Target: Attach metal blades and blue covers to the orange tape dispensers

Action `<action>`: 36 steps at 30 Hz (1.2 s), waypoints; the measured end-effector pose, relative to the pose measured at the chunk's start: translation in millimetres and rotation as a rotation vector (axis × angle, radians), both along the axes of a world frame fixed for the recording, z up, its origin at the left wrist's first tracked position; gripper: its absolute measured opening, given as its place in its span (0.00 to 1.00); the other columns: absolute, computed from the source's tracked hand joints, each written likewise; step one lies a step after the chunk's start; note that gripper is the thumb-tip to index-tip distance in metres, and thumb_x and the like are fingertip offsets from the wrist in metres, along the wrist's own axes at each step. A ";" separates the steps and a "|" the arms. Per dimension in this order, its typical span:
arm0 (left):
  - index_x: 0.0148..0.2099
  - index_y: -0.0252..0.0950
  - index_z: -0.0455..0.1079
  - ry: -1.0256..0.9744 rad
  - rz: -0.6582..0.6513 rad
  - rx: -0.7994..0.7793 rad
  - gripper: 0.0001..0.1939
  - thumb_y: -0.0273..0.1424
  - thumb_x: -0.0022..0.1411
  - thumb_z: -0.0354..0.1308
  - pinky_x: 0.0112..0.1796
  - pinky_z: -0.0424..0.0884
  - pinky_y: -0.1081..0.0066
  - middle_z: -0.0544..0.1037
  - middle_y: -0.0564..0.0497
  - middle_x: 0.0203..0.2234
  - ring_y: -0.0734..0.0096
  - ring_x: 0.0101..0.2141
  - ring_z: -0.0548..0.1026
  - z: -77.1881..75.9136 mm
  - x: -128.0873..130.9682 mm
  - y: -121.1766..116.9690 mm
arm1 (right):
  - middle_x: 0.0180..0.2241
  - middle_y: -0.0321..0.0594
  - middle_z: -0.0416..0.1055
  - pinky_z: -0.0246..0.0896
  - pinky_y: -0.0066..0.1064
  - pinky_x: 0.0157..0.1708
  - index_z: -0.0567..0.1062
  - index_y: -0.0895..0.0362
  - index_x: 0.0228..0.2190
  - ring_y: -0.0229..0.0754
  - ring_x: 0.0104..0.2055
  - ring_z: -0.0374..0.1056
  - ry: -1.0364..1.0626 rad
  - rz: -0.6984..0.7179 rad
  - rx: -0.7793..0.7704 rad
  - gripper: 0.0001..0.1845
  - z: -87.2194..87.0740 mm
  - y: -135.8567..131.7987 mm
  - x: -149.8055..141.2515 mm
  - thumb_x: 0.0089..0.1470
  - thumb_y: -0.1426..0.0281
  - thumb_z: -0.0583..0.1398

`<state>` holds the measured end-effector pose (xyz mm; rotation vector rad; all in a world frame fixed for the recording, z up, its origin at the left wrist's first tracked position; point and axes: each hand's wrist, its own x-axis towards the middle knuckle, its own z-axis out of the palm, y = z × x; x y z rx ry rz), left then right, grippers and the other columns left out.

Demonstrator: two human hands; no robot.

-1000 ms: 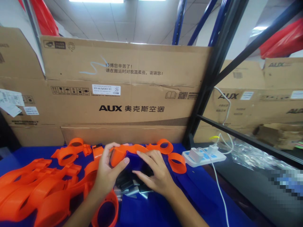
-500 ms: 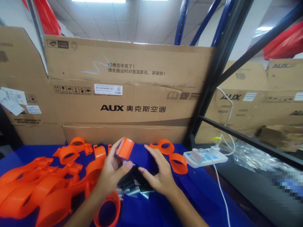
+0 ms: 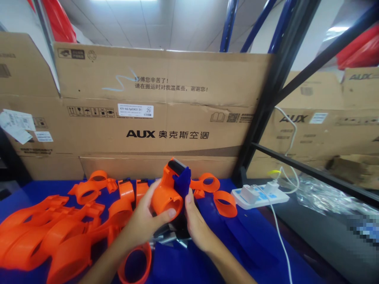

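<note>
The orange holder (image 3: 163, 197) is at the centre of your view, raised and tilted, with a blue flap (image 3: 183, 182) against its 2 o'clock side. Your left hand (image 3: 145, 220) clamps the holder between thumb and fingers. Your right hand (image 3: 196, 227) has its fingertips at the flap's lower edge; whether they grip, I cannot tell. You seem to be seating the flap, which calls for steady left support and careful right alignment. Orange pieces (image 3: 57, 233) lie toward 8 o'clock.

I watch from afar through one head-worn camera, facing forward and down, close behind and above the gripping left hand (image 3: 145, 221) and the right hand (image 3: 197, 225) beside it.
</note>
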<state>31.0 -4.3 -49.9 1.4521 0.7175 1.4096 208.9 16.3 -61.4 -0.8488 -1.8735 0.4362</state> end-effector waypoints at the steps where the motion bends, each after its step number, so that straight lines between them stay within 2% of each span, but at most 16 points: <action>1: 0.69 0.47 0.59 0.003 0.012 0.005 0.41 0.33 0.57 0.71 0.62 0.64 0.48 0.69 0.43 0.64 0.46 0.63 0.68 0.5 -0.9 1.1 | 0.58 0.47 0.69 0.67 0.44 0.60 0.58 0.49 0.67 0.44 0.62 0.66 0.023 0.007 -0.032 0.29 2.1 0.3 0.5 0.73 0.58 0.37; 4: 0.67 0.44 0.61 0.010 0.040 0.020 0.40 0.35 0.55 0.72 0.60 0.68 0.50 0.73 0.43 0.62 0.45 0.61 0.71 3.1 -2.2 2.9 | 0.56 0.47 0.67 0.65 0.45 0.62 0.62 0.48 0.65 0.45 0.62 0.64 0.066 0.017 -0.077 0.27 6.7 2.9 4.0 0.73 0.58 0.39; 6: 0.66 0.42 0.63 0.042 0.112 0.037 0.37 0.37 0.57 0.71 0.59 0.68 0.52 0.74 0.43 0.60 0.46 0.59 0.72 6.6 -2.2 3.1 | 0.56 0.47 0.66 0.62 0.47 0.63 0.65 0.49 0.62 0.47 0.61 0.63 0.038 0.007 -0.059 0.25 8.3 4.8 7.8 0.73 0.58 0.40; 9: 0.62 0.42 0.67 0.130 0.329 0.073 0.29 0.41 0.61 0.67 0.59 0.67 0.56 0.76 0.45 0.58 0.50 0.59 0.72 16.3 -5.9 1.9 | 0.55 0.49 0.63 0.59 0.55 0.62 0.68 0.50 0.60 0.53 0.59 0.62 -0.093 -0.043 0.039 0.24 10.1 6.9 14.8 0.72 0.58 0.45; 11: 0.62 0.42 0.68 0.176 0.467 0.087 0.28 0.43 0.62 0.64 0.58 0.68 0.56 0.78 0.45 0.56 0.50 0.57 0.73 26.2 -16.3 0.1 | 0.55 0.49 0.63 0.59 0.58 0.60 0.68 0.49 0.61 0.55 0.58 0.61 -0.172 -0.061 0.101 0.23 11.1 8.1 18.9 0.71 0.58 0.47; 14: 0.61 0.44 0.69 0.301 0.629 0.081 0.29 0.47 0.61 0.63 0.53 0.71 0.57 0.79 0.46 0.53 0.49 0.53 0.76 44.9 -50.7 -3.5 | 0.54 0.48 0.63 0.60 0.58 0.58 0.66 0.47 0.63 0.55 0.57 0.61 -0.214 -0.050 0.129 0.24 12.0 9.8 22.4 0.71 0.59 0.46; 17: 0.58 0.45 0.72 0.651 0.781 0.021 0.28 0.52 0.60 0.61 0.52 0.70 0.57 0.81 0.48 0.50 0.47 0.51 0.77 62.3 -104.3 -3.5 | 0.54 0.48 0.63 0.60 0.57 0.58 0.67 0.46 0.63 0.54 0.57 0.61 -0.224 -0.038 0.133 0.24 12.1 10.8 22.5 0.71 0.59 0.46; 20: 0.54 0.42 0.74 0.982 0.907 -0.135 0.30 0.57 0.61 0.55 0.47 0.71 0.54 0.84 0.44 0.42 0.42 0.45 0.80 69.4 -158.4 3.3 | 0.54 0.47 0.64 0.61 0.57 0.57 0.69 0.46 0.61 0.55 0.57 0.62 -0.229 -0.034 0.149 0.23 11.9 10.7 21.2 0.71 0.60 0.47; 22: 0.55 0.40 0.74 1.138 0.948 -0.219 0.32 0.57 0.62 0.51 0.44 0.71 0.53 0.84 0.40 0.41 0.38 0.44 0.80 65.9 -184.4 10.1 | 0.54 0.47 0.64 0.61 0.57 0.57 0.70 0.45 0.60 0.55 0.57 0.62 -0.233 -0.029 0.159 0.22 11.8 10.3 20.7 0.71 0.60 0.47; 25: 0.59 0.36 0.69 1.302 0.942 -0.255 0.32 0.53 0.65 0.46 0.44 0.70 0.53 0.83 0.36 0.43 0.36 0.45 0.80 51.4 -201.4 19.3 | 0.54 0.47 0.64 0.62 0.56 0.57 0.70 0.46 0.60 0.54 0.57 0.62 -0.235 -0.030 0.159 0.22 11.8 10.3 21.0 0.71 0.61 0.48; 31: 0.60 0.33 0.68 1.394 0.858 -0.220 0.32 0.50 0.66 0.44 0.44 0.70 0.54 0.83 0.33 0.40 0.35 0.45 0.80 22.0 -190.2 28.3 | 0.53 0.47 0.65 0.63 0.55 0.56 0.71 0.46 0.59 0.54 0.56 0.63 -0.237 -0.046 0.168 0.21 12.4 11.5 22.4 0.71 0.61 0.48; 36: 0.61 0.36 0.68 1.393 0.784 -0.202 0.36 0.57 0.64 0.46 0.45 0.70 0.56 0.83 0.35 0.43 0.39 0.45 0.80 15.8 -193.6 29.8 | 0.53 0.46 0.65 0.64 0.53 0.56 0.73 0.45 0.57 0.53 0.56 0.63 -0.255 -0.021 0.171 0.20 14.8 9.4 20.7 0.71 0.63 0.48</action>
